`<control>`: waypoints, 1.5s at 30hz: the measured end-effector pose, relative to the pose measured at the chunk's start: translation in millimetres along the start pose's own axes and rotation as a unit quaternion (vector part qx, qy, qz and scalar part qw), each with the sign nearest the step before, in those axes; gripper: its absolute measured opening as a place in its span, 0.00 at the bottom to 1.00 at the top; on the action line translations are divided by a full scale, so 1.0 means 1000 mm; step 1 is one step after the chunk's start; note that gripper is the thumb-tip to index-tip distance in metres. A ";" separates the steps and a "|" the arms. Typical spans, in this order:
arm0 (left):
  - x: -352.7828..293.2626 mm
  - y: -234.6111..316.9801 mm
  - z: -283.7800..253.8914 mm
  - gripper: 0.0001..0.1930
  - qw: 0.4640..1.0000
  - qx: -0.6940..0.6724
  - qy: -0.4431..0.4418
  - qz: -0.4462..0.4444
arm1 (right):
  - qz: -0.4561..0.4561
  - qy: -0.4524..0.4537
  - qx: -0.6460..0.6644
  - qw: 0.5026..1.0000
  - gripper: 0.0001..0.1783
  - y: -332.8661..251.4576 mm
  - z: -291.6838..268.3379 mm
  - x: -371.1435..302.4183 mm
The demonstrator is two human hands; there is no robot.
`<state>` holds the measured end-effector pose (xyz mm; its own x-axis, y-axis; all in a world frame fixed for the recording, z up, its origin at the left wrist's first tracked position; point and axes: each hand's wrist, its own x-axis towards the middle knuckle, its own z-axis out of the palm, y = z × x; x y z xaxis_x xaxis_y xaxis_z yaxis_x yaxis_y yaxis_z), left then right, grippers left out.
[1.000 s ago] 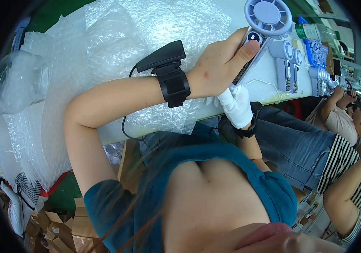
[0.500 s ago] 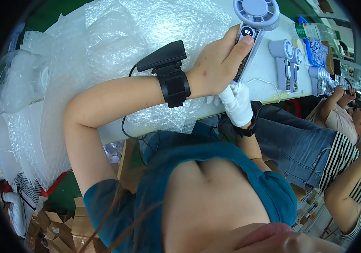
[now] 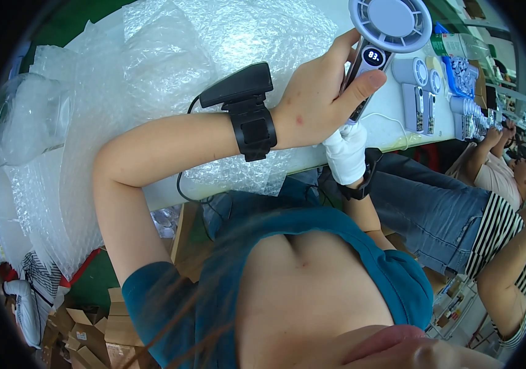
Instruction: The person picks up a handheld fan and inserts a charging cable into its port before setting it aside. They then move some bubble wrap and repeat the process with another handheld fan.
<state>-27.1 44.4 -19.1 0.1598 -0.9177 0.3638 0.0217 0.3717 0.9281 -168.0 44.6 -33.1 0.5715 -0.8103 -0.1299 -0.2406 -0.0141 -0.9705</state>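
A pale purple handheld fan (image 3: 391,18) with a round grille and a small lit display is raised over the table's far edge. My bare left hand (image 3: 318,92) is closed around its handle, the thumb lying across the front below the display. Beneath it, my right hand (image 3: 344,150) in a white glove is closed at the lower end of the handle; its fingertips are partly hidden by the left hand. Black straps with devices sit on both wrists.
Bubble wrap (image 3: 170,55) covers much of the white table's left part. More fans (image 3: 419,92) lie to the right, near a blue basket (image 3: 461,77) of small parts and a white cable (image 3: 392,118). Co-workers sit at right. Cardboard boxes (image 3: 121,323) stand on the floor, lower left.
The fan has shifted right and closer to me, its head appearing larger. My left thumb has moved from the display's lower edge to farther down the handle.
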 end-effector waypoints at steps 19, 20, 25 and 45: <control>0.012 -0.001 -0.001 0.37 0.990 0.090 0.051 0.099 | 0.045 0.068 0.145 0.986 0.09 -0.031 0.009 -0.001; 0.013 0.000 -0.001 0.37 0.987 0.093 0.056 0.120 | 0.050 0.057 0.144 0.987 0.10 -0.031 0.006 -0.003; 0.014 0.007 0.010 0.36 0.995 -0.059 0.066 0.039 | 0.078 0.010 0.162 0.984 0.11 -0.029 -0.012 -0.004; 0.012 0.010 0.011 0.33 0.981 -0.169 0.026 -0.094 | 0.096 -0.007 0.136 0.986 0.26 -0.036 -0.013 -0.013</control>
<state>-35.9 35.7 -4.5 0.1709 -0.9693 0.1765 0.3798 0.2301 0.8960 -177.3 47.6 5.8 0.5472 -0.7741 -0.3183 -0.1272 0.2989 -0.9458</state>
